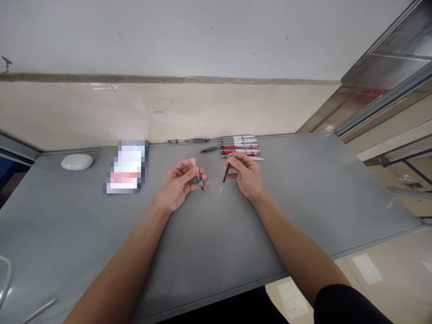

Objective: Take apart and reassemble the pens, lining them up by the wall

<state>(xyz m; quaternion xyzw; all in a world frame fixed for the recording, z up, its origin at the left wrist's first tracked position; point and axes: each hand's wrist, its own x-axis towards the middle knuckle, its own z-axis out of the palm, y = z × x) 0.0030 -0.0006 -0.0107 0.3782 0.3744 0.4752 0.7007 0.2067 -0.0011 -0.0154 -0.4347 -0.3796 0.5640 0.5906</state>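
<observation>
My left hand (pixel 182 182) is closed around a clear pen barrel (pixel 199 179) with a dark end tilted down to the right. To its right, my right hand (pixel 248 175) pinches a pen refill (pixel 225 175) near its upper end. The refill is dark along most of its length, with a yellowish band and a pale end pointing down. Barrel and refill are apart, both above the grey table. Beyond the hands lies a short dark pen part (pixel 208 149), likely a grip or cap. A dark, partly clear pen (pixel 187 141) rests along the back edge.
A row of several white, grey and red pens (pixel 238 140) lies behind my right hand. On the left of the grey table (pixel 216 252) are a blurred phone-like slab (pixel 126 166) and a white oval object (pixel 77 162). A pale cable (pixel 40 310) shows at lower left.
</observation>
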